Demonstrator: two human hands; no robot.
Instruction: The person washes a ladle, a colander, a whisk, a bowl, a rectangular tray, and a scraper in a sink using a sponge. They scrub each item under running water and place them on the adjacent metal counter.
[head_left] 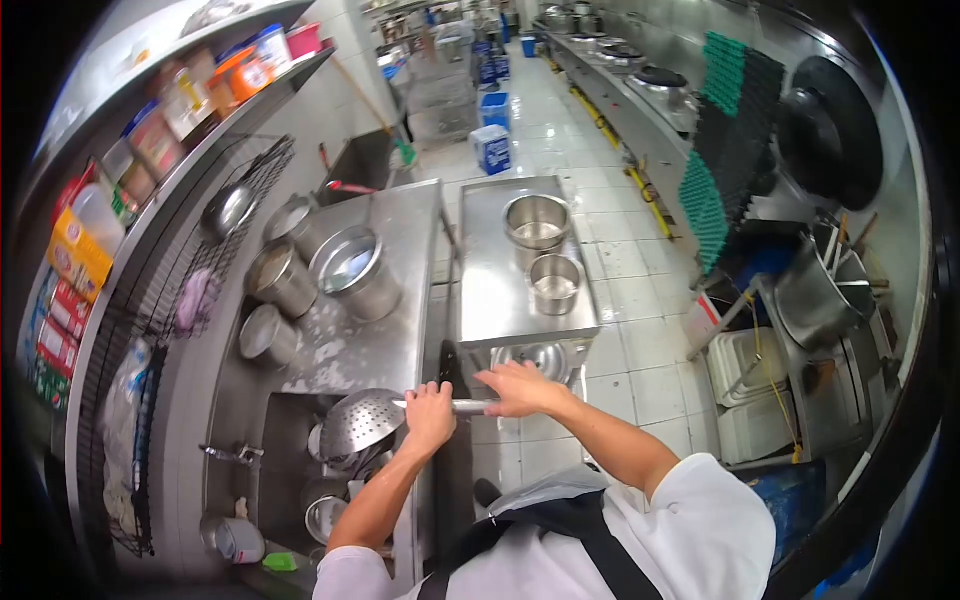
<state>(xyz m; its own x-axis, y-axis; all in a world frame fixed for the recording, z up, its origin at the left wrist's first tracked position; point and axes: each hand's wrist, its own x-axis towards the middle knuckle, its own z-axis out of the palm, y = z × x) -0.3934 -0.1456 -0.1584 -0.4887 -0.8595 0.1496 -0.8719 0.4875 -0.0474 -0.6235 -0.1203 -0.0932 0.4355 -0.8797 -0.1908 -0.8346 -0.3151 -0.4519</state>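
Observation:
A large perforated skimmer [362, 420] with a round steel bowl is held level over the sink at the left. My left hand [430, 418] is wrapped round its long metal handle [470, 407], close to the bowl. At the handle's far end is my right hand [522, 389], palm down, with the fingers stretched out and apart. It seems to touch the handle, though the contact is partly hidden. Below the skimmer, the sink [285, 440] holds metal pots and utensils, partly covered by the bowl and my left arm.
Several steel pots stand on the wet counter [400, 250], including a large pot [355, 275]. Ahead, a steel cart [485, 290] carries two pots. Shelves with containers [155, 140] line the left wall. At right is a rack [790, 350] with bins and a stockpot.

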